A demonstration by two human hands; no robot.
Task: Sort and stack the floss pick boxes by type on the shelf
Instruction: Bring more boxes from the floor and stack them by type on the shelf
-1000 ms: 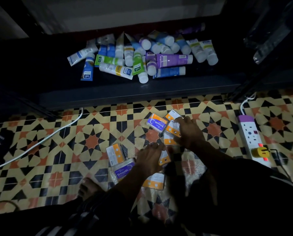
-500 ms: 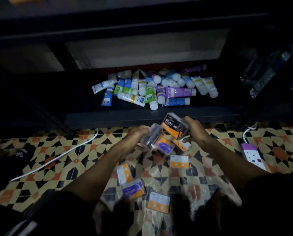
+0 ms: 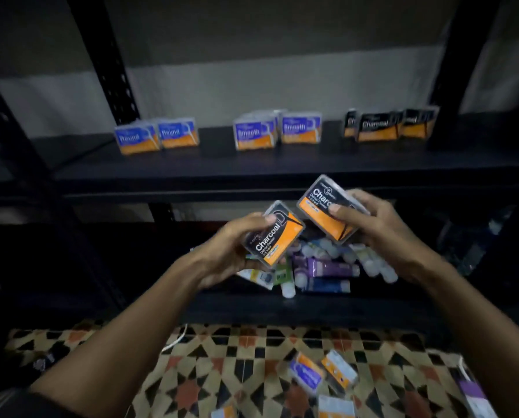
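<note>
Head view: L hand (image 3: 231, 251) grips a Charcoal box (image 3: 274, 236), thumb on the front, fingers curled under. R hand (image 3: 372, 233) grips a second Charcoal box (image 3: 324, 209) the same way. Both boxes are tilted, just beside each other, held in front of the shelf (image 3: 252, 170) edge. On the shelf, L to R, standing upright: Round boxes (image 3: 157, 137), Smooth boxes (image 3: 277, 129), Charcoal group (image 3: 388, 123). Tubes (image 3: 327, 268) lie on the lower level behind the hands. Loose boxes (image 3: 318, 372) lie on the tiled floor (image 3: 222, 372).
</note>
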